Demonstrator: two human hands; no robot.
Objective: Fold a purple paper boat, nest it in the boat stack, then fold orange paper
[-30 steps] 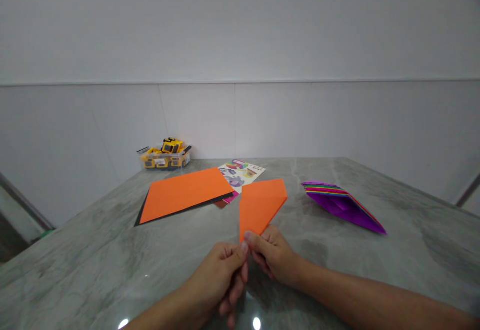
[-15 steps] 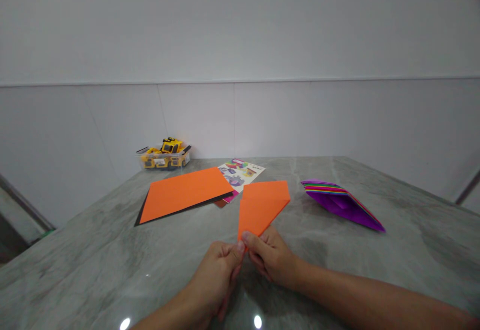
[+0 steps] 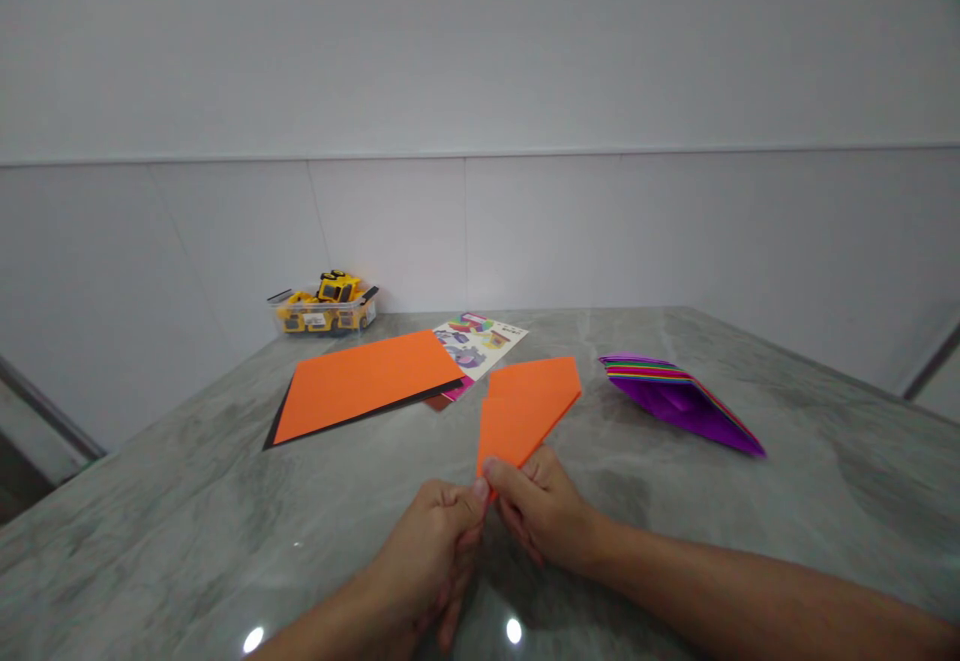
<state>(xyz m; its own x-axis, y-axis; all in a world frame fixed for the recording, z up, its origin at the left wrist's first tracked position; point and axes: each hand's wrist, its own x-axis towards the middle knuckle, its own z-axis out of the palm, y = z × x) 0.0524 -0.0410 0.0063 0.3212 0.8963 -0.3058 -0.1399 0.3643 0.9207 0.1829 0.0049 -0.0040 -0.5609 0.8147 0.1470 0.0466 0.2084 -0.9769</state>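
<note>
A folded orange paper (image 3: 525,411), pointed toward me, lies on the grey marble table (image 3: 187,511). My left hand (image 3: 435,556) and my right hand (image 3: 544,516) meet at its near tip. Both pinch that tip between thumb and fingers, knuckles almost touching. The rest of the folded sheet rests flat on the table beyond my hands.
A flat orange sheet (image 3: 367,383) on dark paper lies at the left. Behind it sit a printed colourful leaflet (image 3: 480,336) and a clear box with a yellow toy vehicle (image 3: 326,306). A stack of folded purple and striped papers (image 3: 679,401) lies at the right. A white wall stands behind.
My hands have kept their pinch on the paper's near tip while the folded sheet has turned slightly. The view has shifted a little.
</note>
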